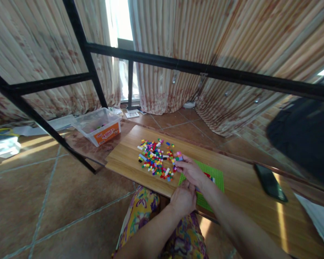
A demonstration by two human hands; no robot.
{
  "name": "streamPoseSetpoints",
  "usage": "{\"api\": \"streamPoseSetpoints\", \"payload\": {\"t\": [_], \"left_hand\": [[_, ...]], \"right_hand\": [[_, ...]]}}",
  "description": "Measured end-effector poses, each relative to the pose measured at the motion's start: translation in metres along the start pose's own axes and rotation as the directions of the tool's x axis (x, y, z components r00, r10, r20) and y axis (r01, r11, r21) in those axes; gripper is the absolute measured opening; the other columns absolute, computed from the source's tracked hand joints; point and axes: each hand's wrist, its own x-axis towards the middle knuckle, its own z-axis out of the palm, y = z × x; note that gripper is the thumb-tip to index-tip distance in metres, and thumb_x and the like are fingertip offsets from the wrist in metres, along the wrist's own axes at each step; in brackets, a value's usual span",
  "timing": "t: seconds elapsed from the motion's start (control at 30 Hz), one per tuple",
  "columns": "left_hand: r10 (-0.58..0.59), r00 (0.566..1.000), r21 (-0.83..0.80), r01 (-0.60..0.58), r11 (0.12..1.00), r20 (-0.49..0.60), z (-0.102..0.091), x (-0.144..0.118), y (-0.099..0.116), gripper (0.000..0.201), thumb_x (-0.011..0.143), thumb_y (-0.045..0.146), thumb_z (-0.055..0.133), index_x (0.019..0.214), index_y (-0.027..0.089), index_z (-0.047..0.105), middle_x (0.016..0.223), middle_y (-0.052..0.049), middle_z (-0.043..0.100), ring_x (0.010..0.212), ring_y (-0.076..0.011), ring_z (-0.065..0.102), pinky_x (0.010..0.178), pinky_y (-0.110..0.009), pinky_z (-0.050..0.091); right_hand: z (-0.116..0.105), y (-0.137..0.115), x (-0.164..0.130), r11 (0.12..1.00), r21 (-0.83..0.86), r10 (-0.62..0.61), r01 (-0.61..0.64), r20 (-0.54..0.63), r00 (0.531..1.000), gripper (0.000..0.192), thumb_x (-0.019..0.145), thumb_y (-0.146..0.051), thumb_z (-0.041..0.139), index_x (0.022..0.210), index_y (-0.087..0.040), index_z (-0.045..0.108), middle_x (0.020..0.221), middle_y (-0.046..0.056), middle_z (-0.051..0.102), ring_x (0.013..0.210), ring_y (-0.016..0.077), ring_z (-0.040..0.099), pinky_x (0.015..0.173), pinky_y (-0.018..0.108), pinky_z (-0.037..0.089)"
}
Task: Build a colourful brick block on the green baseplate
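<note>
My right hand (pixel 190 169) reaches over the near left part of a green studded baseplate (pixel 218 177). Between its fingertips are small toy bricks (pixel 179 157), pink and bluish. Just below it, at the plate's near edge, lies my left hand (pixel 184 198) with its fingers curled; what they hold, if anything, is hidden. Red and white bricks (pixel 209 176) on the plate show partly behind my right wrist. Left of both hands, a loose pile of many-coloured small bricks (pixel 155 156) is spread on the wooden table (pixel 124 158).
A dark phone (pixel 270 182) lies on the table to the right. Beyond the table's left end stands a clear plastic box (pixel 97 124) with an orange label. A black metal frame (pixel 162 61) crosses in front of striped curtains (pixel 156 90). White paper (pixel 317 216) is at the right edge.
</note>
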Motion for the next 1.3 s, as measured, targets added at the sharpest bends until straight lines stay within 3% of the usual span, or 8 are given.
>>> {"api": "streamPoseSetpoints", "payload": {"t": [0.1,0.3,0.57,0.77,1.0,1.13,1.3], "left_hand": [[-0.013,1.0,-0.002,0.013,1.0,-0.008,0.0,0.001,0.0,0.031,0.083,0.018,0.046,0.113,0.014,0.054,0.109,-0.014,0.061,0.102,-0.025,0.059,0.087,-0.04,0.054],[0.012,1.0,-0.021,-0.012,1.0,-0.017,0.002,0.002,-0.002,0.034,0.082,0.018,0.047,0.115,0.012,0.054,0.112,-0.015,0.06,0.103,-0.0245,0.059,0.09,-0.038,0.054],[0.0,1.0,0.018,0.0,1.0,-0.021,0.001,0.001,-0.001,0.032,0.085,0.021,0.044,0.112,0.008,0.057,0.109,-0.016,0.061,0.102,-0.026,0.059,0.091,-0.039,0.054],[0.009,1.0,0.016,-0.009,1.0,-0.012,0.0,0.001,-0.001,0.031,0.085,0.02,0.045,0.109,0.008,0.058,0.107,-0.017,0.063,0.101,-0.0262,0.06,0.09,-0.039,0.055],[0.009,0.999,0.002,-0.008,1.0,-0.032,0.005,0.002,-0.003,0.031,0.082,0.02,0.046,0.108,0.008,0.059,0.107,-0.016,0.063,0.098,-0.0256,0.061,0.089,-0.038,0.055],[0.002,0.998,0.008,-0.002,1.0,-0.06,0.005,0.0,-0.002,0.029,0.082,0.021,0.047,0.105,0.009,0.061,0.104,-0.017,0.065,0.097,-0.0264,0.063,0.087,-0.039,0.056],[-0.007,0.998,0.032,0.009,0.999,-0.065,0.006,-0.001,-0.001,0.026,0.081,0.021,0.049,0.099,0.01,0.063,0.097,-0.016,0.068,0.093,-0.0265,0.065,0.083,-0.04,0.057]], "right_hand": [[-0.001,0.004,0.005,1.0,-0.019,0.025,-0.024,0.025,0.999,0.034,0.054,-0.035,0.081,0.08,-0.019,0.066,0.066,-0.004,0.063,0.053,0.0069,0.049,0.047,0.019,0.034],[-0.002,0.009,0.009,0.995,0.059,0.085,-0.084,-0.026,0.996,0.038,0.059,-0.045,0.08,0.082,-0.019,0.064,0.067,-0.002,0.065,0.053,0.0084,0.054,0.046,0.019,0.037],[0.004,0.015,0.01,0.988,-0.15,-0.047,0.046,0.0,0.999,0.039,0.065,-0.054,0.074,0.074,-0.018,0.063,0.055,-0.005,0.056,0.045,0.0072,0.046,0.039,0.019,0.03],[0.002,0.019,0.011,0.988,-0.143,-0.056,0.06,0.032,0.998,0.041,0.069,-0.055,0.07,0.085,-0.017,0.067,0.057,-0.004,0.058,0.044,0.0067,0.046,0.039,0.019,0.03],[0.004,0.019,0.012,0.987,-0.155,-0.057,0.05,-0.041,0.998,0.044,0.065,-0.055,0.072,0.085,-0.016,0.068,0.052,-0.004,0.057,0.038,0.006,0.043,0.036,0.019,0.028],[0.008,0.02,0.014,0.97,-0.243,-0.024,0.019,-0.017,1.0,0.042,0.067,-0.055,0.069,0.082,-0.016,0.069,0.043,-0.006,0.052,0.036,0.0069,0.041,0.036,0.02,0.028],[0.009,0.024,0.019,0.944,-0.328,0.017,-0.017,-0.003,1.0,0.042,0.072,-0.048,0.066,0.099,-0.016,0.067,0.043,-0.006,0.054,0.037,0.0091,0.046,0.036,0.02,0.031]]}}
